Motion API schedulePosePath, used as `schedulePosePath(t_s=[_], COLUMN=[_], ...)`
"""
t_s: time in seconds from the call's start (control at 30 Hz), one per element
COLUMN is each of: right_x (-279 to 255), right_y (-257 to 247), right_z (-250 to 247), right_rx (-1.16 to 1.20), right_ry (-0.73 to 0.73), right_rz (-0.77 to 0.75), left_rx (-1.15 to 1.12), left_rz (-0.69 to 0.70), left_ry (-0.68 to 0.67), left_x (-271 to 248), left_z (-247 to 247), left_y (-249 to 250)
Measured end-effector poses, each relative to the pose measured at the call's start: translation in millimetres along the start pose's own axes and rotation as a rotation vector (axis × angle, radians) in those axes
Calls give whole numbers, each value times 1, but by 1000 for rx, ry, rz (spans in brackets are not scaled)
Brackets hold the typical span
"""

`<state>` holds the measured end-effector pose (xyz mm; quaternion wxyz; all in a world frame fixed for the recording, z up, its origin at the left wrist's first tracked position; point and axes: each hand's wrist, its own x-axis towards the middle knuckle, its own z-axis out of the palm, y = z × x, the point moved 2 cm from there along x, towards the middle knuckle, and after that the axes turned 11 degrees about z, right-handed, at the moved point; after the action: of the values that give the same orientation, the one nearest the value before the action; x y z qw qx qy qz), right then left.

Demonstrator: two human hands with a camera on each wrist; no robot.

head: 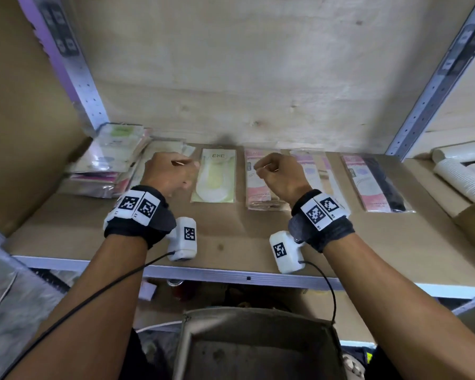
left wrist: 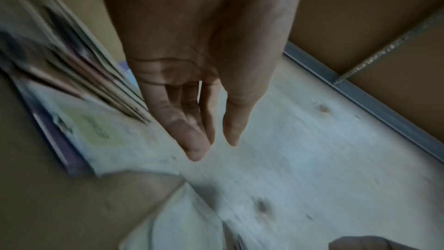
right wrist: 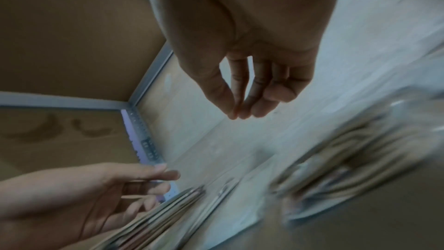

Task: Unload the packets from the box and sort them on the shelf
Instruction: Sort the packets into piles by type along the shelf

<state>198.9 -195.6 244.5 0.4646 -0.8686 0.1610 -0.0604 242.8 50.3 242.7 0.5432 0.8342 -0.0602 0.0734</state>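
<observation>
Because the packets are flat, glossy plastic sleeves, I think the leaning pile (head: 109, 157) in the left corner of the shelf (head: 231, 234) could slide apart if a hand brushes it. The left hand (head: 169, 174) and right hand (head: 281, 174) hover just above the row, fingers loosely curled, holding nothing. A pale green packet (head: 214, 175), pink packets (head: 261, 182) and a pink and black packet (head: 376, 183) lie flat on rough brown cardboard. The grey box (head: 258, 344) stands below; what is in it cannot be seen.

Dark wristbands (head: 139, 223), white coded tags (head: 320, 211), white camera modules (head: 185, 238), black cables (head: 93, 294)
</observation>
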Motion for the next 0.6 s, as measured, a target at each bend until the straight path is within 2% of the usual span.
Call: schedulePosePath(t_s=[0.07,0.17,0.23,0.43,0.5,0.6], right_x=[2,10,20,48,52,52], right_y=[-21,-53,-70,-92,-95,-94], right_z=[24,70,103,180,192,201], right_rx=[13,141,132,-244,-422,-498], right_ry=[-101,-347,-423,-419,-408,-383], right_rz=[-20,59,80,90,91,113], left_rx=[-21,-61,-79,-61,-51,-60], left_rz=[-3,-11,-16,-37,-36,-49], left_ry=[54,109,125,136,133,126], left_x=[5,10,12,11,11,10], left_z=[-24,-55,-70,-96,-100,-102], left_y=[-7,-17,-23,-32,-31,-30])
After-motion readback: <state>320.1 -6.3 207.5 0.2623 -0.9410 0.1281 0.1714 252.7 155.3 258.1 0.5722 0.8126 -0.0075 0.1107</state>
